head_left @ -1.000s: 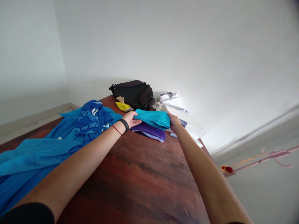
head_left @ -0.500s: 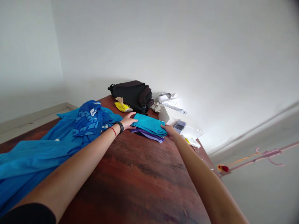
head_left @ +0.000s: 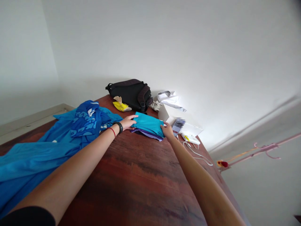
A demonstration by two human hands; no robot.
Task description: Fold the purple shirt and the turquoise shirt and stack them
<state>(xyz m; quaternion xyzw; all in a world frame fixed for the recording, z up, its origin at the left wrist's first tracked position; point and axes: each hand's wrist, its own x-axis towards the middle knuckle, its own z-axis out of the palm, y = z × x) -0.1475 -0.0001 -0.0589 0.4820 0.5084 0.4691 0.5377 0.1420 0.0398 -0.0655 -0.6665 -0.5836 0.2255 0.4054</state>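
Note:
A folded turquoise garment point(head_left: 148, 122) rests on top of folded purple and dark cloth point(head_left: 152, 135) on the wooden table. My left hand point(head_left: 129, 122), with a black band and a red string at its wrist, grips the left end of the turquoise garment, thumb and fingers along its edge. At the opposite end, my right hand point(head_left: 167, 130) pinches the right edge between thumb and fingers. Some fingertips on both hands are hidden by the cloth. Left of my left forearm lies a loose heap of blue printed clothing point(head_left: 87, 121).
Behind the stack is a black backpack point(head_left: 129, 94) against the wall, with a yellow pouch point(head_left: 121, 106) in front. To the right are a white box point(head_left: 166, 113), a partly blurred small box point(head_left: 178, 126), and a white device point(head_left: 191, 138) with a cable point(head_left: 199, 157) near the table edge.
My right hand has shifted slightly left and up in view along with the turquoise garment's edge. The whole view has moved a little, and more of the white cable shows.

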